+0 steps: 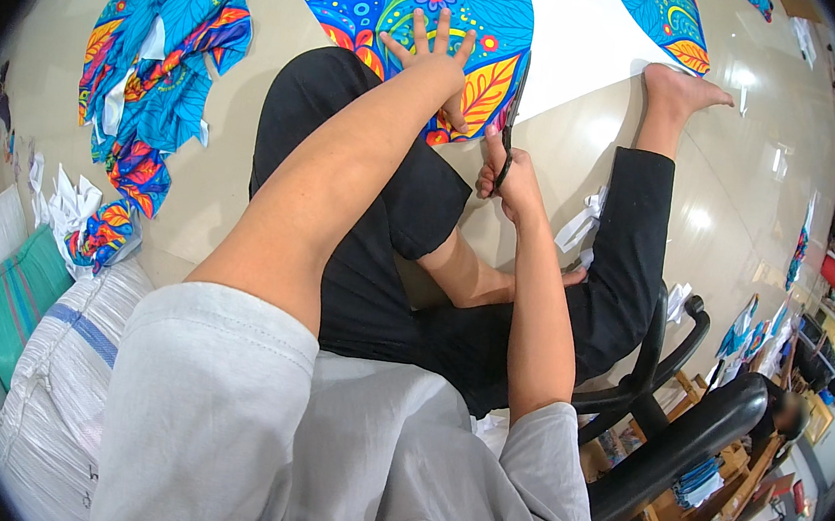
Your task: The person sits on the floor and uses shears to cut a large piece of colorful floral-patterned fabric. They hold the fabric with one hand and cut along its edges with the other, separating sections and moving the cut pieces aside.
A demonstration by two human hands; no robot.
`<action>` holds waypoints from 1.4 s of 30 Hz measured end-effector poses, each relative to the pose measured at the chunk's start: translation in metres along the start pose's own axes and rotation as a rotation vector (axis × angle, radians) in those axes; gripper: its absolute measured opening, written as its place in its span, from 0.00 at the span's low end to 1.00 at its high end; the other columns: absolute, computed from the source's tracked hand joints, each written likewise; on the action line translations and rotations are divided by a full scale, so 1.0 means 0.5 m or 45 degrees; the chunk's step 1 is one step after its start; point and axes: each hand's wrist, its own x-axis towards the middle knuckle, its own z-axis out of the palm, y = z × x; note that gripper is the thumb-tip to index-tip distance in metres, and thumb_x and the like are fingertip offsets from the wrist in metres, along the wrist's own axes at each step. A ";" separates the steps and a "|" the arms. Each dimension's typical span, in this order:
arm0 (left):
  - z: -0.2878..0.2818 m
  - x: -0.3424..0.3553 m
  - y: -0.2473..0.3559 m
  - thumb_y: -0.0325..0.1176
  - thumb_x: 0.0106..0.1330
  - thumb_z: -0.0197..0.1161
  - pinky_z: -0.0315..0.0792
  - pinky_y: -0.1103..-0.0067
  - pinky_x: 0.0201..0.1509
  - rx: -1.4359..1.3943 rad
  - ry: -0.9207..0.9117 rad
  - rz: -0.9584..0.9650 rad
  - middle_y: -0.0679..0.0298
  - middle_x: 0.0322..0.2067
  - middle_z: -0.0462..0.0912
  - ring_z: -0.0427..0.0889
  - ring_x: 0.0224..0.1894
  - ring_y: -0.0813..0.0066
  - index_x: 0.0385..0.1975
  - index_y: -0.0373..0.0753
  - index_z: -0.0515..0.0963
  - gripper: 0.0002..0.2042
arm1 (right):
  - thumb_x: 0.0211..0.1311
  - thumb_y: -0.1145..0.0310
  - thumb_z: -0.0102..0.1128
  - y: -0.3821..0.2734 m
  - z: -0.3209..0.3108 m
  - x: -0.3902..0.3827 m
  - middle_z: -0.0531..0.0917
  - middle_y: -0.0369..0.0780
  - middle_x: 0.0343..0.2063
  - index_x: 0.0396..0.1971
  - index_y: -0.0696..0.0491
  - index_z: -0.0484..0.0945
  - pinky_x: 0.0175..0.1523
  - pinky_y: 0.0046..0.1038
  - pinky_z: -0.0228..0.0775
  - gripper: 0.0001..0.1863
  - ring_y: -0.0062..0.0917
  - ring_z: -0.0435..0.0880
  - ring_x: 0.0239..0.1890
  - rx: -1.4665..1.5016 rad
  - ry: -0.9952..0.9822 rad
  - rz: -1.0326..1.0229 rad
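Note:
My left hand (436, 63) lies flat with its fingers spread on a blue floral-printed fabric sheet (483, 1). The print has red, yellow and orange flowers and leaves. In my right hand (516, 182) I grip a pair of black-handled scissors (503, 166), my fingers around the handles. The blades point away from me along the right edge of the print, where it meets a white area (583, 50). How far apart the blades are, I cannot tell. The sheet rests on the floor just beyond my bent knee.
Crumpled pieces of the same print (175, 61) lie at the left. Behind them are white scraps (70, 212) and stuffed white and green sacks (28, 288). My bare foot (680, 93) touches the white area. A black chair armrest (685, 452) is close at my right, with a person (783, 411) beyond.

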 end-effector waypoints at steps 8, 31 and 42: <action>-0.003 -0.006 -0.001 0.63 0.30 0.78 0.33 0.25 0.57 -0.011 0.005 0.009 0.49 0.69 0.12 0.13 0.68 0.33 0.71 0.56 0.25 0.73 | 0.57 0.32 0.55 -0.020 -0.013 0.005 0.61 0.33 0.10 0.13 0.48 0.59 0.19 0.24 0.58 0.34 0.22 0.64 0.11 0.123 -0.026 0.035; -0.006 -0.008 0.000 0.62 0.32 0.78 0.34 0.26 0.58 -0.002 -0.004 0.007 0.50 0.70 0.14 0.14 0.68 0.33 0.71 0.55 0.26 0.72 | 0.54 0.28 0.55 -0.101 -0.065 0.038 0.62 0.32 0.11 0.12 0.47 0.59 0.21 0.24 0.58 0.36 0.20 0.63 0.13 -0.002 -0.144 0.046; 0.005 0.005 0.003 0.57 0.27 0.82 0.30 0.24 0.55 -0.082 0.032 -0.021 0.54 0.70 0.14 0.11 0.68 0.34 0.72 0.62 0.31 0.72 | 0.55 0.31 0.56 -0.107 -0.094 0.078 0.66 0.33 0.11 0.16 0.50 0.67 0.20 0.23 0.61 0.34 0.20 0.67 0.12 -0.172 -0.139 0.013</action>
